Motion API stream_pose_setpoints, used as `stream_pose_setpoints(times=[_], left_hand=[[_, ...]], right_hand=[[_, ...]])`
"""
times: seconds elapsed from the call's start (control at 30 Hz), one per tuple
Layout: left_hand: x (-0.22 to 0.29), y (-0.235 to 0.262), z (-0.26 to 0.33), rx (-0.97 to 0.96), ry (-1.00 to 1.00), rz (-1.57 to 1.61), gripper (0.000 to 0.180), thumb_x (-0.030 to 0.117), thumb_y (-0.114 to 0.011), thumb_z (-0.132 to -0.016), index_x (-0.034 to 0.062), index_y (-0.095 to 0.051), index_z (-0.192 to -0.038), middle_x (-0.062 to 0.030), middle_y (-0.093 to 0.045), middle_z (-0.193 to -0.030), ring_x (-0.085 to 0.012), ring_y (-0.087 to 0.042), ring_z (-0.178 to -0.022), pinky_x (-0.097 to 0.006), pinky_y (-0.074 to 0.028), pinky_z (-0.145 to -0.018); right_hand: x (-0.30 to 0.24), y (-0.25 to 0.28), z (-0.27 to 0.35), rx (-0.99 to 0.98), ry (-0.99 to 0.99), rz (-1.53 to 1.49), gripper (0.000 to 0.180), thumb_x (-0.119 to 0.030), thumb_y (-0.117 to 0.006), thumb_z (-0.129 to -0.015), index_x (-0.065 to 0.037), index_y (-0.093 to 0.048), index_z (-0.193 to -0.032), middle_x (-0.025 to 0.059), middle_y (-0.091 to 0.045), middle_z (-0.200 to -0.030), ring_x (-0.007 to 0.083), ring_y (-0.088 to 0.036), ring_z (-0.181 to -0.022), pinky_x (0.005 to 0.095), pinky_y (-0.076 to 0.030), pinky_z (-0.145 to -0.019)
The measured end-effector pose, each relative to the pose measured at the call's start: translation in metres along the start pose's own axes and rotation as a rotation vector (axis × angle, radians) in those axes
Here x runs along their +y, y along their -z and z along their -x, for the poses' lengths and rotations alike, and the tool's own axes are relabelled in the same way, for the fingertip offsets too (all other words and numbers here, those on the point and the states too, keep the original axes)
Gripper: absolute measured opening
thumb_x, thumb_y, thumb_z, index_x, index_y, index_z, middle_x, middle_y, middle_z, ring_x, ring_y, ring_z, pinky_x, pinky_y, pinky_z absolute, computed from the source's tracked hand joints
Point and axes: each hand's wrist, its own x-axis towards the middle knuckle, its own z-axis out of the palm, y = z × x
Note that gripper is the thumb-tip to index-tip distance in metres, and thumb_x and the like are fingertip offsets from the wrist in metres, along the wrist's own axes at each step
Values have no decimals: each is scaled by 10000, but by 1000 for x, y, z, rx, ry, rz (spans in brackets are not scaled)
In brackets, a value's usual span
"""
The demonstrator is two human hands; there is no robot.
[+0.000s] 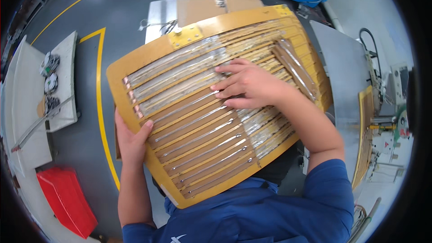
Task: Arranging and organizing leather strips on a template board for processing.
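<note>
A large yellow slotted board (153, 54) with rounded corners lies tilted across the middle of the view. My left hand (131, 141) is closed round its left edge, thumb on top and the other fingers hidden beneath. Several thin shiny metal rods (198, 123) with small rounded ends lie in parallel brown slots on the nearer left half. My right hand (249, 84) reaches over the middle of the board with its fingers spread, fingertips at the upper rods' right ends. Brown strips with a shiny rod (294, 69) rest crosswise on the board's right part.
Behind the board is a cardboard piece (198, 11). At left stand a white table (67, 81) with small metal parts and a red bin (67, 200). A grey metal surface (335, 63) and another yellow slotted board (363, 139) are at right.
</note>
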Motion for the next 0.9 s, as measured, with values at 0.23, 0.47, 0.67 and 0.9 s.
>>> stream_pose_setpoints(times=[0.23, 0.47, 0.67, 0.9], left_hand=[[10, -3, 6, 61, 79, -96, 963, 45, -789, -778, 4, -300, -1608, -160, -523, -1461, -277, -546, -1333, -418, -438, -1144], [6, 0, 9, 51, 49, 16, 971, 33, -781, -768, 6, -297, -1609, -162, -505, -1478, -289, -524, -1356, -422, -414, -1168], [3, 1, 3, 28, 49, 44, 982, 27, -779, -762, 9, -286, -1611, -153, -498, -1470, -284, -521, -1350, -425, -409, -1171], [14, 0, 3, 6, 94, 105, 981, 19, -773, -762, 20, -278, -1608, -131, -515, -1439, -259, -524, -1339, -418, -426, -1153]], right_hand=[[5, -4, 21, 39, -91, 38, 273, -310, -721, -941, -127, -835, -1108, 1, -768, -1289, 296, -534, -1443, 483, -374, -1189], [13, 5, 70, 508, -754, 123, 218, -266, -784, -904, -55, -777, -954, 117, -751, -1016, 328, -685, -1064, 442, -540, -962], [42, 24, 128, 558, -1113, 114, 279, -215, -840, -866, -21, -784, -1057, 179, -772, -987, 320, -755, -896, 393, -590, -823], [34, 22, 129, 706, -1112, 216, 197, -156, -794, -931, -13, -778, -1064, 151, -785, -923, 252, -754, -820, 351, -580, -791]])
